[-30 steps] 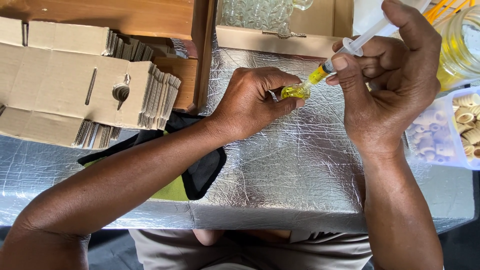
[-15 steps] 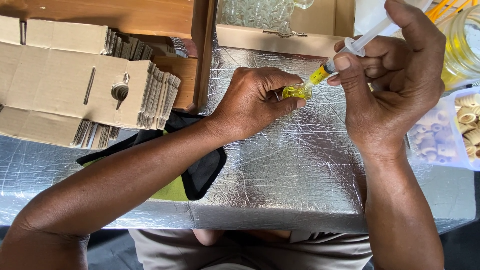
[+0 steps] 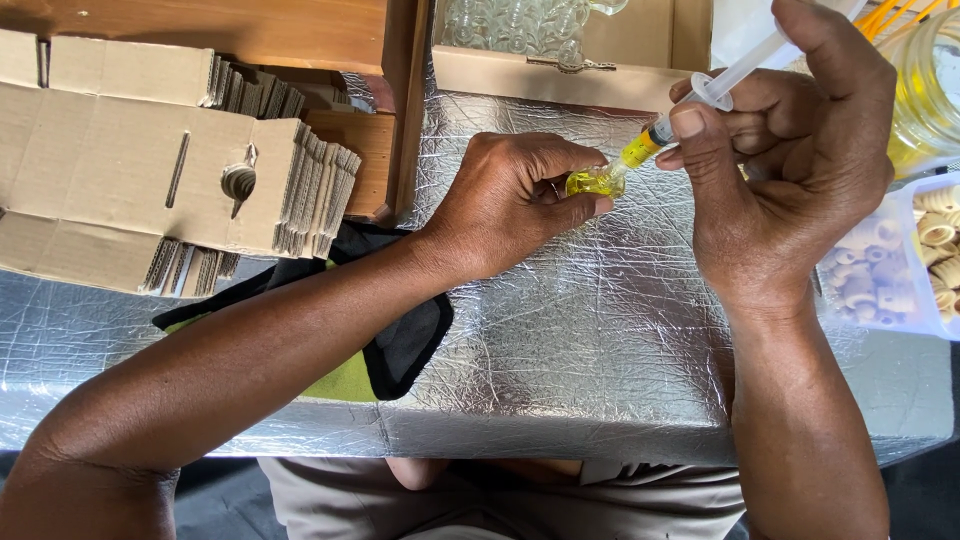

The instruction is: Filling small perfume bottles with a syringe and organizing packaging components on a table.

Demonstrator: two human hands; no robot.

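My left hand [image 3: 510, 200] pinches a small glass bottle [image 3: 592, 183] holding yellow liquid, just above the foil-covered table [image 3: 560, 340]. My right hand [image 3: 790, 150] grips a clear plastic syringe [image 3: 700, 95] with yellow liquid in its barrel; the thumb rests on the plunger end. The syringe tip points down-left into the mouth of the bottle. Both hands are close together near the table's far middle.
Stacks of flat cardboard sheets [image 3: 150, 170] lie at the left. A black and green cloth [image 3: 400, 350] sits under my left forearm. A cardboard box of empty glass bottles [image 3: 540, 40] stands at the back. A glass jar of yellow liquid [image 3: 925, 90] and a tray of small caps [image 3: 890, 270] are at the right.
The syringe plunger has gone a little further in; both hands stay almost still over the bottle.
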